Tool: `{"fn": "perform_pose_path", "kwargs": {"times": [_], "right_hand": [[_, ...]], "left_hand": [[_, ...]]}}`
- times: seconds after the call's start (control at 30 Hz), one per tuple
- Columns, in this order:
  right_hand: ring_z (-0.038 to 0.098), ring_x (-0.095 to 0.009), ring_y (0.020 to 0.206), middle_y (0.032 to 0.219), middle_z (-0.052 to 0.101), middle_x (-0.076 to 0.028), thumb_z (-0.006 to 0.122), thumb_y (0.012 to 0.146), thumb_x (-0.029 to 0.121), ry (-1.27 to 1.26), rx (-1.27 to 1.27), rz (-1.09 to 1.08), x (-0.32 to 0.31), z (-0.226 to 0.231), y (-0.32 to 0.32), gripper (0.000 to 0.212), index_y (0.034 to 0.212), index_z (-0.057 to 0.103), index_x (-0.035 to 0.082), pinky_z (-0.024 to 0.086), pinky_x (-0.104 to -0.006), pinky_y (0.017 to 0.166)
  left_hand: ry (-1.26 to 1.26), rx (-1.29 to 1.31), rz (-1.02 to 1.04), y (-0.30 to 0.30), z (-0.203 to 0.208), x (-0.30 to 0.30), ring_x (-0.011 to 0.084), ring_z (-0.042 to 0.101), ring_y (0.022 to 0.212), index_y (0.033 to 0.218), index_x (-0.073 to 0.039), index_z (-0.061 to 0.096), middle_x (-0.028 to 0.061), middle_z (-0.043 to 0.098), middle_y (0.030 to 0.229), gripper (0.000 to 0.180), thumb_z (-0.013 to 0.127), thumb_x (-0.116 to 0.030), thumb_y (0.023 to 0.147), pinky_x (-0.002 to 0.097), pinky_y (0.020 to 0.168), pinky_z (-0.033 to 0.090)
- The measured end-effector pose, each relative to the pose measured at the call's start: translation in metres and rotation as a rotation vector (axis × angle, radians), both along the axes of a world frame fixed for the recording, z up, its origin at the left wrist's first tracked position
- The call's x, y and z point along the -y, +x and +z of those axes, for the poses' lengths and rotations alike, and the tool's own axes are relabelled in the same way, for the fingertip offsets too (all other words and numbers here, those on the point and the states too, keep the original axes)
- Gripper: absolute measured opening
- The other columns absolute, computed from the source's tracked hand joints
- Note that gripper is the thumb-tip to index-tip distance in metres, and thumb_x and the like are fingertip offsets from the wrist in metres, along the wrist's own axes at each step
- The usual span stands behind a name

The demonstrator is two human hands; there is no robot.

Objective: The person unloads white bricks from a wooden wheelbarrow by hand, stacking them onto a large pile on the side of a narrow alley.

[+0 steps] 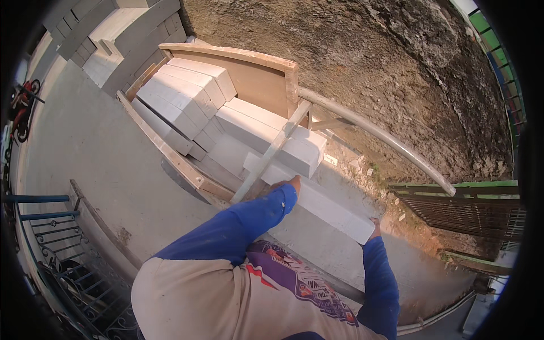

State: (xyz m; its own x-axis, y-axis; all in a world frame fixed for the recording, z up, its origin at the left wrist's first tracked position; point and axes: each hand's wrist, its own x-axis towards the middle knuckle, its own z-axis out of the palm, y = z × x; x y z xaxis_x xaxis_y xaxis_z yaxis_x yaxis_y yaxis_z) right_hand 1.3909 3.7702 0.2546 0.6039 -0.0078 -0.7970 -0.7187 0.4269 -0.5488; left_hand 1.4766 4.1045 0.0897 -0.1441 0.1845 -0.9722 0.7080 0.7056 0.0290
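Observation:
A long white building block (pixel 334 208) slants across in front of me, its far end passing beneath the crossbar (pixel 273 148) of a wooden-sided cart (pixel 164 144). My left hand (pixel 292 183) grips the block partway along, beside the crossbar; the forearm hides part of that hand. At the block's near right end, my right hand (pixel 376 228) is pressed round the end face, with most of its fingers hidden. Inside the cart, more white blocks lie side by side (pixel 266 124), and others form a taller stack (pixel 178 93) at its far end.
A bent metal pipe handle (pixel 385 133) reaches right from the cart. Rough rock wall (pixel 368 62) rises behind it. Large block stacks (pixel 119 34) stand far left. A blue metal railing (pixel 73 266) is at lower left, a red motorcycle (pixel 25 107) beyond. Rubble (pixel 362 167) edges the paving.

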Motion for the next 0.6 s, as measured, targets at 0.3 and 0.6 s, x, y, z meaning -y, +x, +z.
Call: {"fn": "perform_pose_path", "kwargs": {"times": [0.3, 0.6], "right_hand": [[0.055, -0.026, 0.11, 0.119, 0.059, -0.001, 0.046, 0.083, 0.047, -0.07, 0.039, 0.441, -0.007, -0.095, 0.013, 0.047, 0.12, 0.056, 0.02, 0.051, -0.0453, 0.083], [0.048, -0.036, 0.122, 0.138, 0.043, -0.012, 0.04, 0.086, 0.067, 0.134, -0.292, -0.123, -0.181, -0.094, 0.057, 0.073, 0.14, 0.034, 0.019, 0.046, -0.0519, 0.093]], "left_hand": [[0.477, 0.363, -0.253, 0.005, 0.036, -0.009, 0.0373, 0.036, 0.137, 0.148, 0.004, 0.014, 0.0328, 0.034, 0.145, 0.112, 0.078, -0.047, 0.072, 0.0408, 0.111, 0.032], [0.216, 0.708, -0.09, 0.012, -0.003, -0.066, 0.0385, 0.045, 0.13, 0.139, 0.011, 0.036, 0.0333, 0.044, 0.138, 0.092, 0.064, -0.056, 0.082, 0.0386, 0.11, 0.033]]}}
